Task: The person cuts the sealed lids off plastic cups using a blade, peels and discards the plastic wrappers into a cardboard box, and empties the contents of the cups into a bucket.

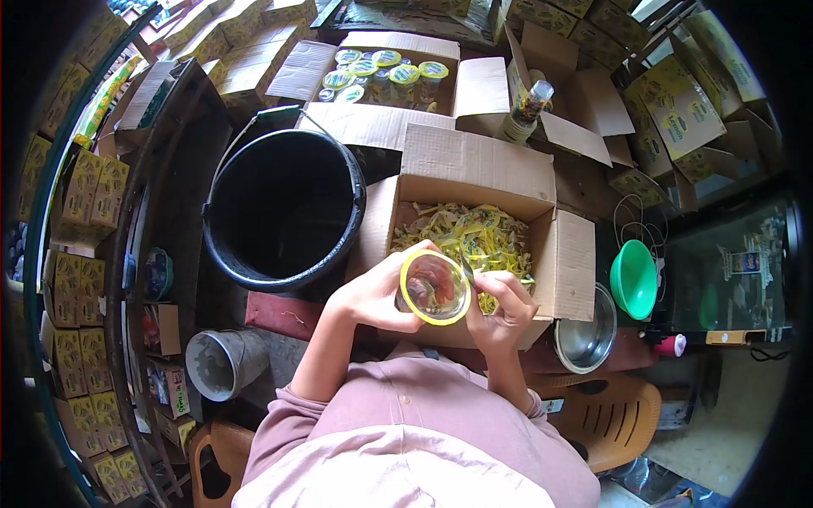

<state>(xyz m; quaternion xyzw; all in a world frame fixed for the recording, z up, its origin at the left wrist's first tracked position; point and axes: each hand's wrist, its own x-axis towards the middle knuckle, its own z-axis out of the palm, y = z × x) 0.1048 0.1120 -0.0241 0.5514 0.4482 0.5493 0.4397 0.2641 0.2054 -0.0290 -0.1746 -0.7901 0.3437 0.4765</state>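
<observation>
My left hand [378, 294] is wrapped around a clear plastic cup [434, 288] with a yellow rim, its round top tilted toward me. Against the right side of that rim, my right hand [501, 306] is closed in a pinch. A thin dark sliver shows by its fingertips, too small to name. Both hands are over the near edge of an open cardboard box [477, 161], which holds a heap of yellow and clear plastic strips [474, 233].
A large black bucket [284, 212] stands left of the box, with a grey pail [224, 364] nearer me. Behind is a carton of yellow-rimmed cups [385, 72]. On the right are a bottle [523, 114], a green bowl [633, 279] and a metal basin [586, 334].
</observation>
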